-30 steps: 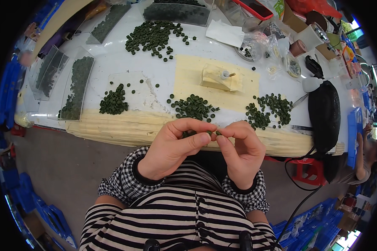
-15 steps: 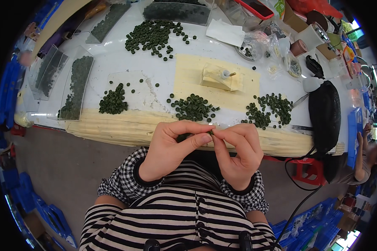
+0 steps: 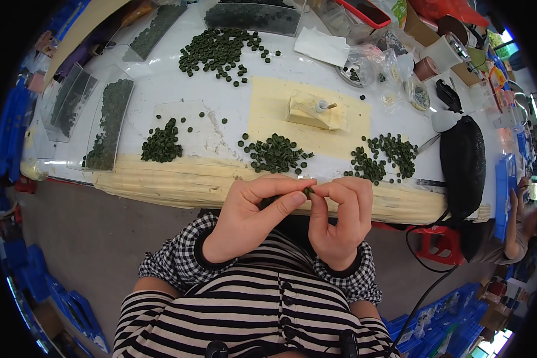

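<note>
Our left hand (image 3: 244, 215) and right hand (image 3: 343, 218) meet at the fingertips, both pinching a small green piece (image 3: 308, 191) between them, near the yellow table edge (image 3: 161, 184). Beyond it, we have three disc piles (image 3: 275, 154) in a row, then a block (image 3: 316, 113), then a larger heap (image 3: 218, 52) before a clear tray (image 3: 253, 22).

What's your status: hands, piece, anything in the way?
Left hand and right hand pinching a small green piece. Piece partly covered by fingers. Green pile just beyond; nothing seen blocking hands.
</note>
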A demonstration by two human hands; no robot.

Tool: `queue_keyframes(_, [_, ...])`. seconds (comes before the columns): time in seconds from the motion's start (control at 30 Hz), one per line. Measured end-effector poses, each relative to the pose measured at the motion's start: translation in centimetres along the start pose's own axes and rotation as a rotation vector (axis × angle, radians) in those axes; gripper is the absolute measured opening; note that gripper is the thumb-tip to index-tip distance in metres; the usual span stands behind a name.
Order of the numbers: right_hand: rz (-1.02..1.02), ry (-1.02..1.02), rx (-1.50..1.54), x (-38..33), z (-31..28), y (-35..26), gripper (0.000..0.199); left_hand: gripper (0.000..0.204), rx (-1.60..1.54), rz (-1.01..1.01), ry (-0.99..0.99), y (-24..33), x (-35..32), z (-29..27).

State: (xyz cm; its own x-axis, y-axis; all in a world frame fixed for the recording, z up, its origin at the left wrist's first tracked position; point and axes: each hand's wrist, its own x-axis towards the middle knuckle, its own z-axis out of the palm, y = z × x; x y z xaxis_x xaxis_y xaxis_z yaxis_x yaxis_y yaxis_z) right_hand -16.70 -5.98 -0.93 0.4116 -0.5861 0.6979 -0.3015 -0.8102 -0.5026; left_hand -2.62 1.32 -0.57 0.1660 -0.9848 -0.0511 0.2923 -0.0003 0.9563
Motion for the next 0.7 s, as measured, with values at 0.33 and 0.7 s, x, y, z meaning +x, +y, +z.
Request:
queue_keyframes(0.33, [0.010, 0.018, 0.036, 0.07, -0.22, -0.18, 0.019, 0.017, 0.041, 0.034, 0.063, -0.40, 0.03, -0.14])
queue_keyframes(0.7, [0.369, -0.016, 0.511, -0.55, -0.23, -0.41, 0.013, 0.016, 0.192, 0.208, 0.172, -0.64, -0.18, 0.21])
